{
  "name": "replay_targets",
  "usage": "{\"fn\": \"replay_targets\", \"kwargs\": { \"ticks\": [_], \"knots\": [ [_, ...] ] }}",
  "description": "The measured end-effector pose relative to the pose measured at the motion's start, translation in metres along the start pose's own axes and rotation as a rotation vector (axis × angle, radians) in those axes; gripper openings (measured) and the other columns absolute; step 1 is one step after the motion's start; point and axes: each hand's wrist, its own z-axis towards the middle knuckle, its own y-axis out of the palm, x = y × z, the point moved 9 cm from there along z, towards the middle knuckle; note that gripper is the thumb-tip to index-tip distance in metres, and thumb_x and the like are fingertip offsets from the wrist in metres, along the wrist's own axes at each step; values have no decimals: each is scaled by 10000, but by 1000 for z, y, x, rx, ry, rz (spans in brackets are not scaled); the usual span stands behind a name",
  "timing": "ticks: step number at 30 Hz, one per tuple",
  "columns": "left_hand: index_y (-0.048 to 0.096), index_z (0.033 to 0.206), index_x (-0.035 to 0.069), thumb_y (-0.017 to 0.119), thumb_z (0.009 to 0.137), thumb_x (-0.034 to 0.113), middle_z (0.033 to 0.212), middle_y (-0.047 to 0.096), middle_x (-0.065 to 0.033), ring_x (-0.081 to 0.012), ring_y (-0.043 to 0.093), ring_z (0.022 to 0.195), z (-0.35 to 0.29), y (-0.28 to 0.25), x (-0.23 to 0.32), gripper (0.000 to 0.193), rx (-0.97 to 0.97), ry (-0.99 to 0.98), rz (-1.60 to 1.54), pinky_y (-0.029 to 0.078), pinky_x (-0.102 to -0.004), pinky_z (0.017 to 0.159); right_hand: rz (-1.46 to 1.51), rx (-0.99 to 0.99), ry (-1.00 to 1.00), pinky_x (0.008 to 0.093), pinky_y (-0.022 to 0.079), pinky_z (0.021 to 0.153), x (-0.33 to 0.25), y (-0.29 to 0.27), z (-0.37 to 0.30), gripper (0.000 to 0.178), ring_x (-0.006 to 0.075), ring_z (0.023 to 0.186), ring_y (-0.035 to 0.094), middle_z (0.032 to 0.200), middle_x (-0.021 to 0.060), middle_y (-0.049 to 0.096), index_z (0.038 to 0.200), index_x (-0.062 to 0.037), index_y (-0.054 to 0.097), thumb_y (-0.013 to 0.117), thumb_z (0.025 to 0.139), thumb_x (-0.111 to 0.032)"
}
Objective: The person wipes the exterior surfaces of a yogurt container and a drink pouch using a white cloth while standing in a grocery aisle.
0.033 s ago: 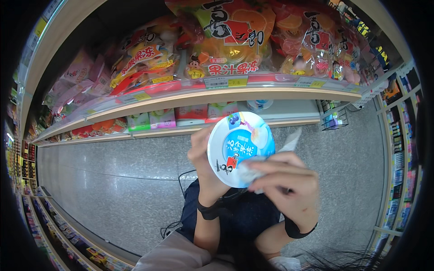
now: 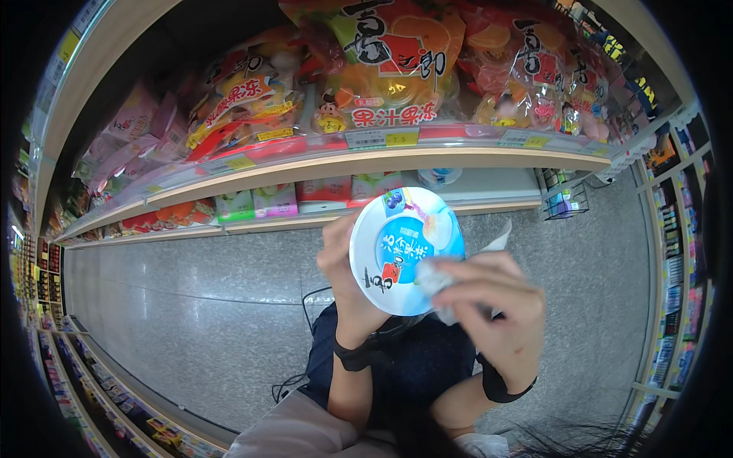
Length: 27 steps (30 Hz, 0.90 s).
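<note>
A round jelly cup (image 2: 379, 229) with a white and blue printed lid is tilted up so its top faces me. My left hand (image 2: 340, 263) grips it by its left side, with part of the fingers hidden behind it. Between the fingers of my right hand (image 2: 492, 305) is a crumpled white tissue (image 2: 433, 279), pressed against or just over the lid's lower right. A loose end of the tissue sticks out beyond the knuckles.
Ahead is a shelf (image 2: 336, 164) of bagged jellies (image 2: 397, 69) with price tags along its edge. Small boxes (image 2: 275, 201) and another round cup (image 2: 440, 177) stand on the lower shelf. A wire basket (image 2: 565, 202) hangs at right; black cables (image 2: 286, 387) lie on the floor.
My right hand and the tissue have shifted slightly to the right across the lid. The jelly cup and my left hand have barely moved.
</note>
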Motion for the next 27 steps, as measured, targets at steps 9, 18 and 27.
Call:
{"fn": "replay_targets", "kwargs": {
  "ticks": [9, 18, 27],
  "knots": [
    [325, 1248, 145, 867, 581, 127, 1193, 448, -164, -284, 508, 1091, 5, 15, 10, 860, -190, 26, -168, 460, -367, 860, -227, 398, -26, 313, 516, 666, -2, -9, 12, 208, 232, 829, 611, 970, 77, 689, 834, -43, 685, 672, 654, 59],
    [292, 1191, 134, 857, 616, 209, 1186, 438, -171, -292, 494, 1092, -2, 3, -6, 809, -99, -91, -64, 462, -385, 863, 152, -23, -168, 307, 514, 689, -15, 19, 5, 195, 203, 802, 605, 999, 53, 689, 816, -41, 686, 692, 642, 46],
    [280, 1246, 154, 868, 561, 82, 1187, 450, -173, -296, 504, 1101, 6, 10, 15, 906, -181, 28, -93, 473, -373, 869, -130, 343, 77, 291, 494, 663, 14, -30, -2, 196, 200, 801, 611, 941, 74, 703, 798, -60, 700, 690, 634, 46]
  ]
}}
